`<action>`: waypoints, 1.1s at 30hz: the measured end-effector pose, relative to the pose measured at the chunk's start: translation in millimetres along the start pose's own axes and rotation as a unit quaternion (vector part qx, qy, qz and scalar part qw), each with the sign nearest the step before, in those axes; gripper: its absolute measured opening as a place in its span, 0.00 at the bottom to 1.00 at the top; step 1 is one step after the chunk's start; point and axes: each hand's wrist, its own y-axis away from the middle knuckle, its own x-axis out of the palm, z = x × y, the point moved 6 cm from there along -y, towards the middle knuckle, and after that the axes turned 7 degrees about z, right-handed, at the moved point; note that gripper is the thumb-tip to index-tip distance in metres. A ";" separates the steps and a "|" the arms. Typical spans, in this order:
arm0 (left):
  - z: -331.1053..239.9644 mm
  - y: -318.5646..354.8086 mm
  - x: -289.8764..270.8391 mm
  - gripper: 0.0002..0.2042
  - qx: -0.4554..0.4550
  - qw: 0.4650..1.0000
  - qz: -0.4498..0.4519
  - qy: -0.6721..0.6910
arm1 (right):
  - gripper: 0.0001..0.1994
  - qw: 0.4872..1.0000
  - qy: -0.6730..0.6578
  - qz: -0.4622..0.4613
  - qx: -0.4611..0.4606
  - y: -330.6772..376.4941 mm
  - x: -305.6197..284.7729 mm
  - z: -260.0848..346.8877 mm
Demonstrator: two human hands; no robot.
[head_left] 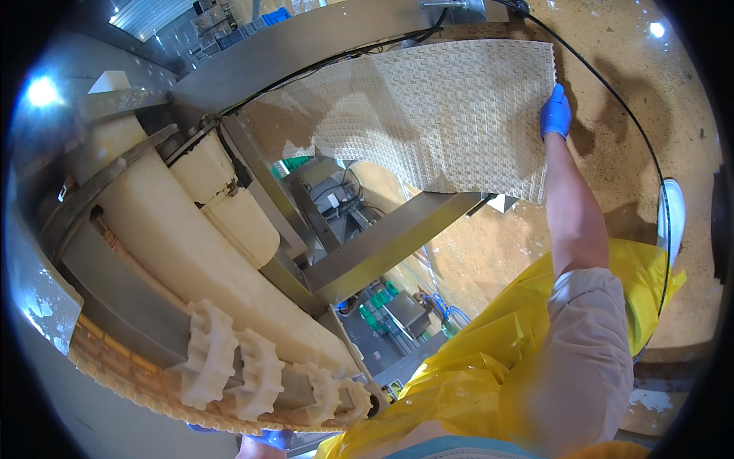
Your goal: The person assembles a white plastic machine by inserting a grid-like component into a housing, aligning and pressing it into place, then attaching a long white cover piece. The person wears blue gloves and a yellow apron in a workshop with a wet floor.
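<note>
Gloved in blue, the right hand (556, 113) pinches the right-hand border of a pale modular belt (459, 107), the fingers closed at its edge and partly hidden. At the lower edge of the view, the left hand (274, 438), in a blue glove too, sits just below a toothed belt edge (138, 393); most of it is hidden, so I cannot tell whether it grips or merely touches.

The pale modular belt lies in the upper middle, beyond a steel crossbeam (390, 252) and alongside a long curved steel side rail (306, 57). It is off-white to grey-beige, made of small interlocking links in a brick-like pattern, with a knobbly, woven-looking surface. Its right end runs nearly straight with fine notches; the near edge bows in a curve and is finely scalloped. Light catches the middle, while the left part falls into brownish shadow and bends down toward the frame.

Nearer the person, white toothed sprockets (208, 356) stand in a row beside the toothed belt edge, which has an orange-brown tint. A broad cream roller-like cylinder (206, 245) runs behind them. A yellow apron (489, 348) covers the person's front, and a black cable (612, 88) arcs past the right hand, above a tan, speckled floor (474, 256).
</note>
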 end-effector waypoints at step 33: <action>16.1 -19.2 8.1 0.50 -0.016 0.956 -0.162 0.244 | 0.19 0.824 -0.316 0.470 -0.012 443.9 -117.2 327.5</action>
